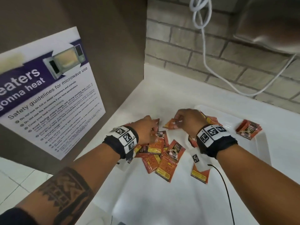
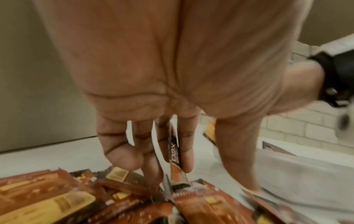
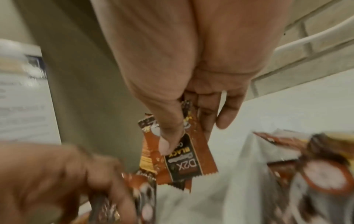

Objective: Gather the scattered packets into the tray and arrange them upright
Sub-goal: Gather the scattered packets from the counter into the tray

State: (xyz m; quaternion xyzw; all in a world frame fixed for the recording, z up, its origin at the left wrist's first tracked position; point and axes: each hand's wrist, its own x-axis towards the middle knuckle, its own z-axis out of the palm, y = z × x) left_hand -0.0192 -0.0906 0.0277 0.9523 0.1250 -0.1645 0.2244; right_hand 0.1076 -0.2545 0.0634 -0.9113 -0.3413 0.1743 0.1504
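Note:
Several orange-brown coffee packets (image 1: 162,153) lie in a loose pile on the white counter, and one more packet (image 1: 200,174) lies apart under my right wrist. My left hand (image 1: 151,128) hovers over the pile's far end and holds a packet (image 2: 175,153) edge-on between its fingers. My right hand (image 1: 178,121) pinches a few packets (image 3: 184,163), thumb on a "D2X BLACK" label, just left of the white tray (image 1: 235,114). A small stack of packets (image 1: 248,129) lies flat in the tray at the right. More packets (image 1: 211,120) sit by the tray's left rim, partly hidden by my hand.
A brown cabinet panel with a microwave safety poster (image 1: 48,95) stands at the left. The brick wall (image 1: 186,62) runs behind the counter, with a white cable (image 1: 204,46) hanging down it. A thin black cable (image 1: 227,192) trails from my right wrist.

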